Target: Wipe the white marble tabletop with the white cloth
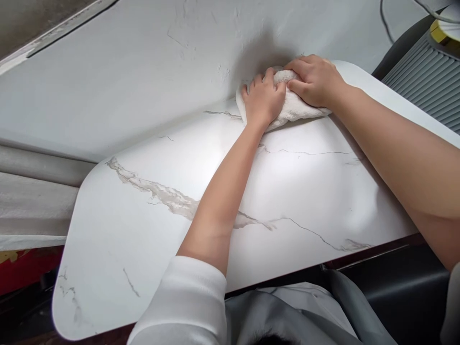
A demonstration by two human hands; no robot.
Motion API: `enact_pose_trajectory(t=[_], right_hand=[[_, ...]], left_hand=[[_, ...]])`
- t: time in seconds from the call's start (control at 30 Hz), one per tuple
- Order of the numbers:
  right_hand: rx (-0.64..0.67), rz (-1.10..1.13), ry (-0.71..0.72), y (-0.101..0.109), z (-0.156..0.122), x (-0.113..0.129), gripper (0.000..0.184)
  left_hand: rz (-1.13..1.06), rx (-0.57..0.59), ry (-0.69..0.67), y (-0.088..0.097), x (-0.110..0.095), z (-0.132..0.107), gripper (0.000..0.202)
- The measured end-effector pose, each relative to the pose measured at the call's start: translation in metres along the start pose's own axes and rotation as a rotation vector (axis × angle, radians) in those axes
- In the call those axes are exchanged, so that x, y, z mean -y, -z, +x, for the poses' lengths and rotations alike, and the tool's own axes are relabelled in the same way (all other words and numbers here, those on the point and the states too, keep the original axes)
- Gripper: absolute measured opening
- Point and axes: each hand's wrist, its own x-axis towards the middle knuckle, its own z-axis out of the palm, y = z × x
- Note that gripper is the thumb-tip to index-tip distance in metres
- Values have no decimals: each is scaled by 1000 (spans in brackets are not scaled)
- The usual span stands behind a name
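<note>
A folded white terry cloth (pixel 294 109) lies on the white marble-patterned table (pixel 143 249), close against the wall at the far edge. My left hand (pixel 264 98) presses down on the cloth's left part, its fingers bent over the fabric and slightly apart. On the right part of the same cloth, my right hand (pixel 314 79) has its fingers wrapped over the top, with the thumb pointing toward the left hand. The two hands are close together. The underside of the cloth and some fingertips are hidden.
A pale wall (pixel 143 72) runs behind the table. On the right stands a grey ribbed object (pixel 424 81) with a yellow-and-white roll-like thing (pixel 443 36) on it, and a cable hangs above. Grey fabric (pixel 36 191) is at the left, and a black surface (pixel 391 278) below the near edge.
</note>
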Motion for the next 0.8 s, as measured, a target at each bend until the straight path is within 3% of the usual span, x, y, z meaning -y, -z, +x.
enact_pose_trajectory(t=[0.23,0.4,0.57,0.8], right_hand=[[38,-42,-14,-1,12,-6,42],[57,-42,-17,1,1,-6,45],[45,-36,19,12,-33,-11,41],[32,-61,13,28,-106,-16,42]], left_hand=[[68,-24,17,-1,-4,3,43],[69,-44,20,-5,-9,-8,39],[50,-26,-27,-11,-24,-35,44],[34,22,-129,-13,-52,-93,44]])
